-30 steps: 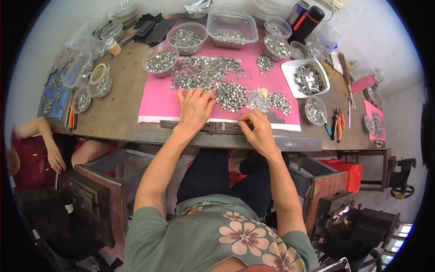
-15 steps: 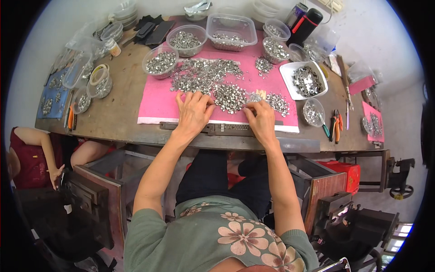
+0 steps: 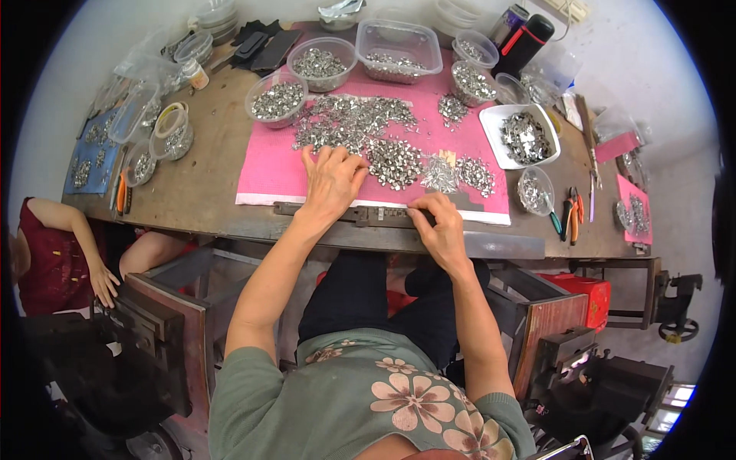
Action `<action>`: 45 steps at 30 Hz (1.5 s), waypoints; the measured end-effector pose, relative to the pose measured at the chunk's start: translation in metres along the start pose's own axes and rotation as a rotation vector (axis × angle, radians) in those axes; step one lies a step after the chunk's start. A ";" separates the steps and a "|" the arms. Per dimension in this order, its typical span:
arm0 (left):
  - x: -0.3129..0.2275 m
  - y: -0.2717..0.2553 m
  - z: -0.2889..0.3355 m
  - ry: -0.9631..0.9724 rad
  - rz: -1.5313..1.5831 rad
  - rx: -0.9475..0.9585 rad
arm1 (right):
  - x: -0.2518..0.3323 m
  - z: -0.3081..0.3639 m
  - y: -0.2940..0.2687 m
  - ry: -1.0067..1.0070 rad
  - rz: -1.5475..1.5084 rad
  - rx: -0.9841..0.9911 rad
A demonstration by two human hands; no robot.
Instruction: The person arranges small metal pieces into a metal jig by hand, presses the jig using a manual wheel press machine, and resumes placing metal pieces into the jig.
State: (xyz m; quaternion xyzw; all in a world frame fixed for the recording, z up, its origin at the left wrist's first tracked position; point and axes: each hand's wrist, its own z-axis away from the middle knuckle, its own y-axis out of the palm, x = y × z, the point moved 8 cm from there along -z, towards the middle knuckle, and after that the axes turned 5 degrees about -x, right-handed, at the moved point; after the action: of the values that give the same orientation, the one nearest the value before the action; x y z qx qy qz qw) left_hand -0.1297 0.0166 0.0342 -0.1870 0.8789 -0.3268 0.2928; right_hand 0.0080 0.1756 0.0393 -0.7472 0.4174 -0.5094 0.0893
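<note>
My left hand (image 3: 334, 182) rests over the pink mat (image 3: 264, 172), its fingers curled together at the edge of a pile of small silver metal pieces (image 3: 394, 163). What its fingertips pinch, if anything, is hidden. At the table's front edge lies a dark metal strip fixture (image 3: 373, 216) with a row of small slots. My right hand (image 3: 440, 228) is at the right part of that fixture, thumb and forefinger closed down on it. Whether a small piece is between them is too small to tell. Behind it spread thin silver pins (image 3: 440, 175) and another small pile (image 3: 476, 176).
Plastic tubs of metal parts (image 3: 319, 65) line the mat's back. To the right are a white tray (image 3: 510, 157), a small cup (image 3: 534, 192) and orange-handled pliers (image 3: 571, 216). A black flask (image 3: 524, 44) stands behind. A co-worker's hand (image 3: 103, 285) is at far left.
My right hand has come nearer, from the piles to the fixture, uncovering the thin pins. My left hand shifted slightly. The co-worker's hand has lowered.
</note>
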 end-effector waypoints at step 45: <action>-0.045 0.013 0.010 0.061 0.090 0.063 | -0.017 -0.029 0.007 -0.160 0.298 0.009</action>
State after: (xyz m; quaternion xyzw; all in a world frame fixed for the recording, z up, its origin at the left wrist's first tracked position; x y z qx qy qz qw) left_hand -0.0912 0.0445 0.0362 -0.1281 0.8842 -0.3465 0.2859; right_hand -0.0222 0.1912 0.0370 -0.7148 0.5127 -0.4313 0.2002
